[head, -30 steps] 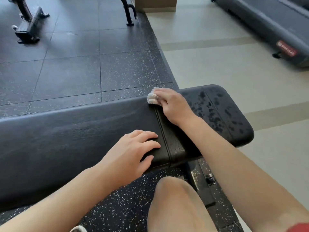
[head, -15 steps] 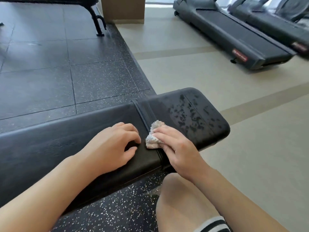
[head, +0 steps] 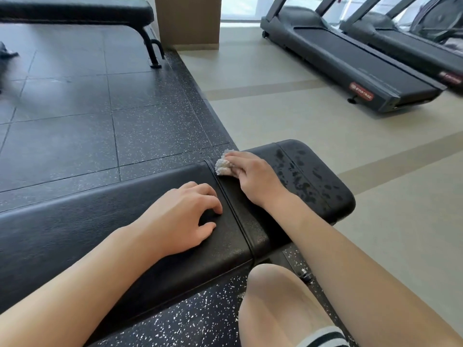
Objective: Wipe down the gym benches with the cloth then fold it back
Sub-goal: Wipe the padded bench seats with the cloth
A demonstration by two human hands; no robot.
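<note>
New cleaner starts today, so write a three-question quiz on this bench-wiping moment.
1. True or false: the right hand presses the cloth at the seam between the bench's two pads.
2. Which pad carries wet droplets? A) the long pad under the left hand B) the short end pad C) the far bench
3. Fill in: the left hand holds ____.

Key: 1 true; 2 B; 3 nothing, it rests on the long pad.
</note>
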